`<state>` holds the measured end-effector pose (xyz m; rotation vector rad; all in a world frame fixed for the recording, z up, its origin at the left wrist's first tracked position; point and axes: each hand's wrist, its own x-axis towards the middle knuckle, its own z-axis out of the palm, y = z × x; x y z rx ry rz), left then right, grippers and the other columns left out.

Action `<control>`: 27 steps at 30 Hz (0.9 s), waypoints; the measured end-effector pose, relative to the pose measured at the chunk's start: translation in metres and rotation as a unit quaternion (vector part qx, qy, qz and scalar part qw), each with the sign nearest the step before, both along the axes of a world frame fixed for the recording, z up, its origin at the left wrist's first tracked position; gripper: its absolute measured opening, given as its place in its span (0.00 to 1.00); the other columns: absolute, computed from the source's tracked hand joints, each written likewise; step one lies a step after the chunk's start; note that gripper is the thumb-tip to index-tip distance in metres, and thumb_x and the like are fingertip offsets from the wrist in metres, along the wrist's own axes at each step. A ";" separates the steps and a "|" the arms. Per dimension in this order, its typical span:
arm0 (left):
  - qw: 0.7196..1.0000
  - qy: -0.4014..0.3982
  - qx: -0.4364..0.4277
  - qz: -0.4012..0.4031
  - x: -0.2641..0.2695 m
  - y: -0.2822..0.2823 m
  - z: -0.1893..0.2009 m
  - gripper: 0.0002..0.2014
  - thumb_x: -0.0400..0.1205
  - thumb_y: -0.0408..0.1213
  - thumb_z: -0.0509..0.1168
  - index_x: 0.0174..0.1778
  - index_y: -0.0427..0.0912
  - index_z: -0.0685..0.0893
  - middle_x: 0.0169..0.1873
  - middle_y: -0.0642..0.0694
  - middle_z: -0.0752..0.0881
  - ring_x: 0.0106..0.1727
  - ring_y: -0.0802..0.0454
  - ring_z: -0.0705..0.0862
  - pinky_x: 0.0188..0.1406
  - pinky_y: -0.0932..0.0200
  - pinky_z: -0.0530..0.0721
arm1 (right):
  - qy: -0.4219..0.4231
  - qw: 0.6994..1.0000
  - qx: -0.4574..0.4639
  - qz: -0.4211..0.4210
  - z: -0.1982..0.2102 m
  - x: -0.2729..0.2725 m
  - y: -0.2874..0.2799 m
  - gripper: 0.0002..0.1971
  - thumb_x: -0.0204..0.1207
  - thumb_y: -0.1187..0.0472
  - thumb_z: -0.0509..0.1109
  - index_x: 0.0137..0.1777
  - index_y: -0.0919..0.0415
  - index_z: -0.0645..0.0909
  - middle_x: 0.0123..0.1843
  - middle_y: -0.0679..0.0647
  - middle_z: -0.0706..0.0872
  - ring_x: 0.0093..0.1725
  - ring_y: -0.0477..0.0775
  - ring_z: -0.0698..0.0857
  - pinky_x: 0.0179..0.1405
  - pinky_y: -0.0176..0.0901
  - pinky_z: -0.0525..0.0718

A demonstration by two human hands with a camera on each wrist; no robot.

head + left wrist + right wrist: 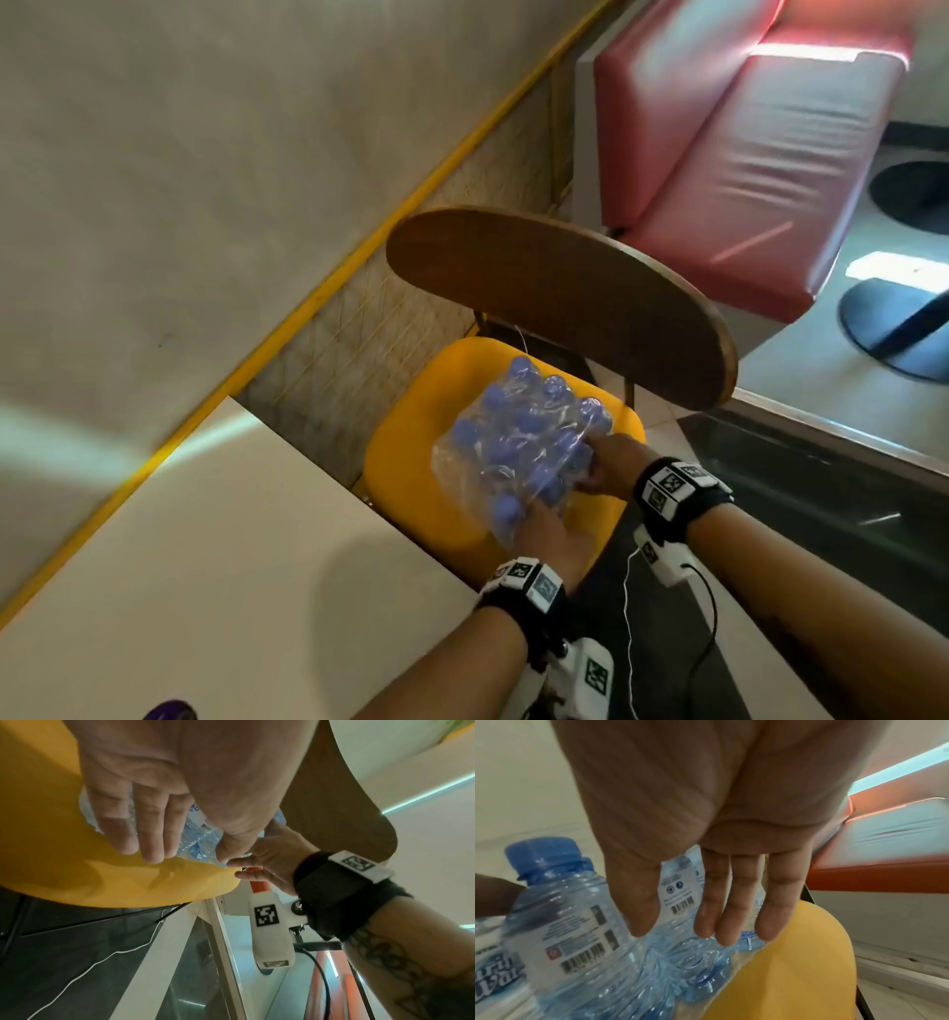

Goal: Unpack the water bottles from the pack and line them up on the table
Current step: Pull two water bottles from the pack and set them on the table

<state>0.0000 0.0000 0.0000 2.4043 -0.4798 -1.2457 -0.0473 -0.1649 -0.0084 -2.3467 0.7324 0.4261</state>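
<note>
A pack of water bottles [518, 437] with blue caps, wrapped in clear plastic, lies on the yellow seat [405, 452] of a chair. My left hand [544, 534] is at the pack's near corner; in the left wrist view its fingers [154, 825] lie straight across the bottles [197, 839]. On the pack's right side is my right hand [611, 462]. The right wrist view shows its fingers [713, 902] straight and touching the wrapped bottles [577, 923]. The far side of the pack is hidden from the wrist views.
A white table [205, 565] stands left of the chair, with a purple object [169, 712] at the bottom edge. The chair's wooden back [565, 298] rises behind the pack. A red bench [744, 180] and dark round table bases [893, 329] lie beyond.
</note>
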 end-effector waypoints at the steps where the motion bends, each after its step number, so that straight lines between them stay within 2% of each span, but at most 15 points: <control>1: 1.000 -0.022 0.013 0.002 0.000 -0.004 -0.001 0.25 0.83 0.48 0.70 0.76 0.51 0.73 0.66 0.46 0.82 0.62 0.45 0.85 0.63 0.48 0.86 | -0.002 1.000 -0.015 0.010 -0.003 0.001 -0.001 0.20 0.73 0.44 0.73 0.62 0.41 0.71 0.56 0.46 0.84 0.49 0.46 0.83 0.55 0.45 0.84; 4: 0.996 -0.091 -0.014 0.001 0.006 -0.011 -0.009 0.26 0.82 0.51 0.71 0.75 0.48 0.76 0.67 0.44 0.83 0.66 0.42 0.85 0.70 0.45 0.83 | 0.040 0.999 -0.027 -0.014 -0.002 0.001 0.000 0.22 0.72 0.45 0.74 0.63 0.48 0.74 0.51 0.47 0.83 0.49 0.50 0.84 0.54 0.46 0.84; 6: 0.998 -0.061 -0.030 -0.008 0.012 -0.013 -0.011 0.30 0.84 0.49 0.70 0.81 0.45 0.70 0.72 0.40 0.80 0.71 0.39 0.81 0.75 0.44 0.78 | 0.033 0.999 -0.012 -0.036 -0.006 -0.003 0.002 0.24 0.71 0.48 0.75 0.64 0.48 0.73 0.51 0.47 0.83 0.49 0.50 0.84 0.54 0.47 0.85; 8: 0.998 -0.038 -0.037 -0.029 0.018 -0.015 -0.013 0.30 0.88 0.45 0.67 0.85 0.45 0.66 0.77 0.39 0.76 0.75 0.38 0.77 0.79 0.45 0.74 | -0.003 0.998 -0.003 -0.055 -0.008 -0.008 0.005 0.28 0.68 0.50 0.78 0.66 0.44 0.71 0.58 0.48 0.85 0.55 0.51 0.85 0.59 0.50 0.84; 9: 0.997 -0.049 -0.045 -0.029 0.019 -0.015 -0.016 0.29 0.88 0.44 0.67 0.85 0.45 0.67 0.76 0.40 0.77 0.75 0.39 0.77 0.78 0.47 0.74 | -0.020 0.998 -0.006 -0.066 -0.006 -0.010 0.007 0.31 0.67 0.50 0.79 0.68 0.42 0.70 0.63 0.49 0.83 0.59 0.52 0.84 0.62 0.50 0.83; 12: 0.990 -0.111 -0.083 -0.016 0.014 -0.008 -0.009 0.32 0.79 0.45 0.76 0.79 0.50 0.74 0.68 0.46 0.86 0.67 0.43 0.85 0.68 0.48 0.82 | -0.041 0.997 -0.030 -0.063 0.000 -0.017 0.012 0.39 0.65 0.49 0.81 0.75 0.41 0.67 0.70 0.54 0.74 0.68 0.59 0.76 0.68 0.55 0.78; 14: 0.989 -0.091 -0.111 -0.046 0.006 0.004 -0.002 0.35 0.75 0.43 0.79 0.78 0.51 0.75 0.64 0.50 0.87 0.65 0.46 0.86 0.65 0.50 0.84 | -0.068 0.994 0.007 -0.084 0.005 -0.027 0.019 0.39 0.63 0.54 0.83 0.73 0.41 0.68 0.71 0.55 0.70 0.70 0.59 0.74 0.69 0.56 0.78; 16: 0.984 -0.059 -0.152 -0.069 0.001 0.018 0.010 0.32 0.73 0.42 0.80 0.74 0.53 0.78 0.54 0.57 0.86 0.56 0.50 0.88 0.63 0.49 0.88 | -0.124 0.987 0.036 -0.099 0.009 -0.042 0.029 0.39 0.62 0.61 0.84 0.70 0.41 0.71 0.71 0.51 0.73 0.71 0.54 0.75 0.70 0.55 0.77; 18: 0.975 -0.017 -0.207 -0.082 0.003 0.034 0.028 0.27 0.73 0.45 0.80 0.67 0.59 0.80 0.46 0.61 0.85 0.45 0.56 0.86 0.55 0.47 0.91 | -0.175 0.977 0.057 -0.108 0.019 -0.056 0.042 0.37 0.62 0.65 0.85 0.67 0.41 0.73 0.66 0.43 0.78 0.66 0.41 0.78 0.68 0.55 0.78; 19: 0.971 -0.002 -0.220 -0.096 0.007 0.046 0.039 0.24 0.73 0.47 0.80 0.63 0.63 0.81 0.44 0.63 0.85 0.44 0.58 0.85 0.53 0.52 0.91 | -0.187 0.973 0.071 -0.116 0.024 -0.062 0.050 0.34 0.63 0.65 0.84 0.65 0.42 0.74 0.63 0.39 0.79 0.62 0.37 0.79 0.67 0.55 0.79; 21: 0.966 -0.001 -0.232 -0.116 0.024 0.077 0.059 0.20 0.73 0.53 0.81 0.58 0.66 0.83 0.47 0.64 0.88 0.49 0.63 0.86 0.57 0.60 0.87 | -0.185 0.973 0.080 -0.110 0.034 -0.071 0.068 0.32 0.63 0.61 0.84 0.65 0.41 0.76 0.62 0.37 0.80 0.61 0.39 0.80 0.65 0.56 0.81; 22: 0.966 -0.011 -0.232 -0.111 0.035 0.098 0.069 0.22 0.71 0.59 0.81 0.59 0.65 0.84 0.50 0.66 0.89 0.52 0.65 0.87 0.60 0.61 0.86 | -0.182 0.975 0.081 -0.100 0.038 -0.073 0.079 0.34 0.62 0.60 0.85 0.64 0.36 0.76 0.63 0.38 0.80 0.62 0.41 0.80 0.64 0.57 0.82; 24: 0.974 -0.066 -0.199 -0.089 0.060 0.148 0.080 0.29 0.68 0.66 0.79 0.63 0.63 0.83 0.51 0.67 0.89 0.52 0.65 0.86 0.57 0.64 0.86 | -0.171 0.980 0.076 -0.066 0.042 -0.070 0.104 0.39 0.58 0.58 0.86 0.59 0.21 0.71 0.62 0.40 0.81 0.61 0.44 0.82 0.62 0.54 0.83; 26: 0.978 -0.131 -0.154 -0.046 0.085 0.207 0.083 0.29 0.66 0.69 0.76 0.61 0.64 0.80 0.48 0.65 0.89 0.49 0.60 0.88 0.53 0.61 0.87 | -0.158 0.983 0.088 -0.021 0.047 -0.052 0.136 0.43 0.55 0.53 0.87 0.58 0.13 0.67 0.62 0.39 0.81 0.61 0.47 0.83 0.61 0.52 0.85; 27: 0.979 -0.151 -0.138 -0.019 0.097 0.241 0.083 0.29 0.65 0.71 0.75 0.58 0.65 0.79 0.47 0.63 0.90 0.48 0.57 0.89 0.52 0.58 0.88 | -0.156 0.983 0.096 0.008 0.047 -0.040 0.155 0.41 0.55 0.51 0.86 0.59 0.14 0.67 0.63 0.37 0.80 0.61 0.46 0.82 0.60 0.51 0.85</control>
